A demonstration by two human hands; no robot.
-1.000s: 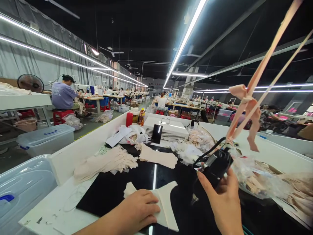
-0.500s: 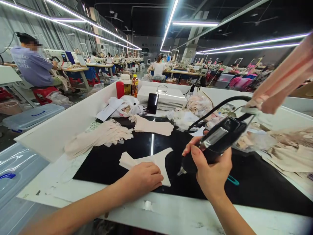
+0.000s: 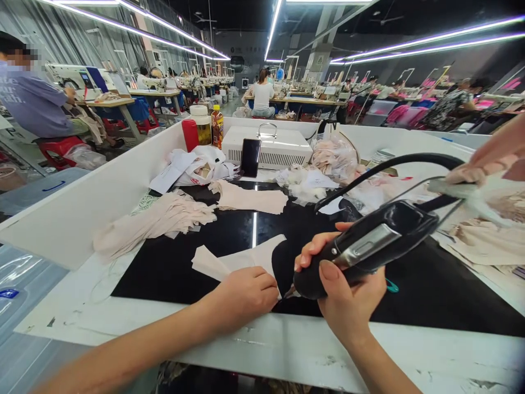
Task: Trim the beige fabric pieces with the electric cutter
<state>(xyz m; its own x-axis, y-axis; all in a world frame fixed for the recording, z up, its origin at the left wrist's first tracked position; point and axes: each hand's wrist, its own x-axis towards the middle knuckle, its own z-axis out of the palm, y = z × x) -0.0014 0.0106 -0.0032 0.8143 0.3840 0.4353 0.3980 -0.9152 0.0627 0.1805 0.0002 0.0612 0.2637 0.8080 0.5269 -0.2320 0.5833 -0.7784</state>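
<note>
A beige fabric piece [image 3: 241,262] lies on the black glossy board [image 3: 172,268]. My left hand [image 3: 252,290] rests on its near right part, fingers curled closed at the edge and fingertips partly hidden. My right hand [image 3: 348,295] is wrapped round a black corded hand tool [image 3: 365,246] with a metal side plate. The tool slants down to the left. Its narrow metal tip [image 3: 290,292] is beside my left fingertips at the fabric's edge; whether it touches the cloth I cannot tell. A pale pink cloth strip [image 3: 492,153] is tied to the tool's rear end.
Stacked beige cut pieces [image 3: 159,219] lie at left, another beige piece [image 3: 250,198] behind. A phone [image 3: 250,157] leans on a white vented box [image 3: 283,148]. Bagged scraps [image 3: 336,156] and fabric [image 3: 479,246] lie at right. A black cable arches above the tool. White walls border the table.
The tool has swung from near upright to a slant, its tip coming over to the fabric's edge by my left hand. My left fingers have curled in at that edge. The view has tilted down.
</note>
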